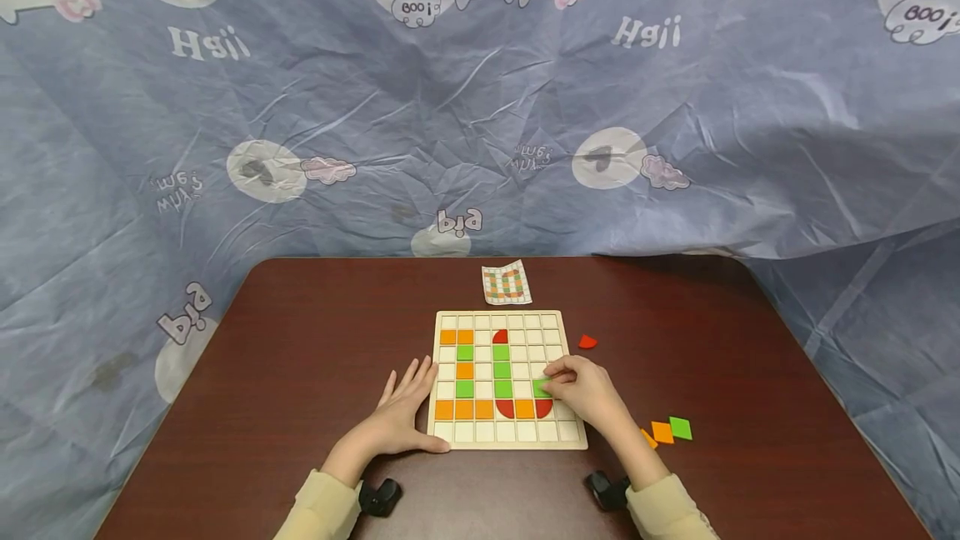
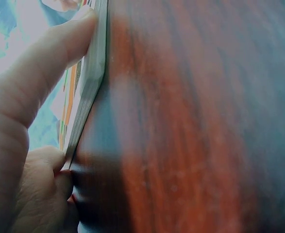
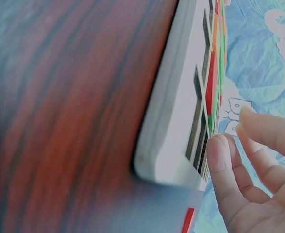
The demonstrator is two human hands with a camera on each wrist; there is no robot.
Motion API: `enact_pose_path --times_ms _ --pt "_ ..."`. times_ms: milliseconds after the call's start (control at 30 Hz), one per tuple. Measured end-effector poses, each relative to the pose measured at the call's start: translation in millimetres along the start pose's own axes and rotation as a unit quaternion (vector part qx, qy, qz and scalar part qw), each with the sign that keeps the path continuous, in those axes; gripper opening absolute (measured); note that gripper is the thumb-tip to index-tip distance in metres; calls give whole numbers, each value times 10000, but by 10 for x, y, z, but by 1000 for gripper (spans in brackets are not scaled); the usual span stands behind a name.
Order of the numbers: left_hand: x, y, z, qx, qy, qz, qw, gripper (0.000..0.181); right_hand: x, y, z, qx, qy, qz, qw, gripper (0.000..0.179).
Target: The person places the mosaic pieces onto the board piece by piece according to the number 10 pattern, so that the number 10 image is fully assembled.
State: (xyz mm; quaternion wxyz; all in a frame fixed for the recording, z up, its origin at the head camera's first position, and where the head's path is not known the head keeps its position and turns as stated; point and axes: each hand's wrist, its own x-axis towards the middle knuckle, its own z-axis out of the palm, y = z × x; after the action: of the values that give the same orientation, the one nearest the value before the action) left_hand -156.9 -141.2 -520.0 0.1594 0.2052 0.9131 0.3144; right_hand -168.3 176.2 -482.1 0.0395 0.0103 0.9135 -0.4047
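A pale square grid board [image 1: 495, 435] lies on the table with orange, green and red pieces in its cells. My left hand [image 1: 401, 419] rests at the board's left side, fingers spread along the edge and thumb at the near-left corner. Over the right part of the board, my right hand [image 1: 588, 394] has its fingertips at a green square tile [image 1: 539, 388], which they partly cover. In the right wrist view the fingers [image 3: 268, 131] and thumb are loosely bent with a gap between them, and no piece shows there. Below that tile lies a red quarter-round piece [image 1: 543, 409].
Beyond the board lies a small printed pattern card [image 1: 506, 283]. A loose red quarter-round piece [image 1: 587, 342] lies right of the board. Nearer the right forearm are an orange tile [image 1: 662, 432], a green tile [image 1: 680, 428] and another orange tile, partly hidden. A printed cloth [image 1: 480, 107] hangs behind.
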Motion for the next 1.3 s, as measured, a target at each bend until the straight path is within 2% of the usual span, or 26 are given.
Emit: enact_pose_path --times_ms 233,467,700,867,1033,1300 --pt "-2 1 -17 -98 54 69 9999 121 -8 65 -174 57 -28 -66 10000 16" --pt "1 4 -23 10 43 41 10000 121 -38 182 -426 31 -138 -226 9996 20" --pt "-1 15 -39 -105 51 63 9999 122 -164 320 -643 46 -479 -153 9987 28" --pt "-4 17 -33 -86 45 75 9999 122 -289 447 -703 -15 -756 -102 9971 34" --pt "-18 9 -16 -104 8 73 9999 121 -413 575 -738 -217 -870 -145 9959 39" --pt "-19 12 -13 -179 18 47 9998 121 -547 661 -773 -778 -655 -320 9943 44"
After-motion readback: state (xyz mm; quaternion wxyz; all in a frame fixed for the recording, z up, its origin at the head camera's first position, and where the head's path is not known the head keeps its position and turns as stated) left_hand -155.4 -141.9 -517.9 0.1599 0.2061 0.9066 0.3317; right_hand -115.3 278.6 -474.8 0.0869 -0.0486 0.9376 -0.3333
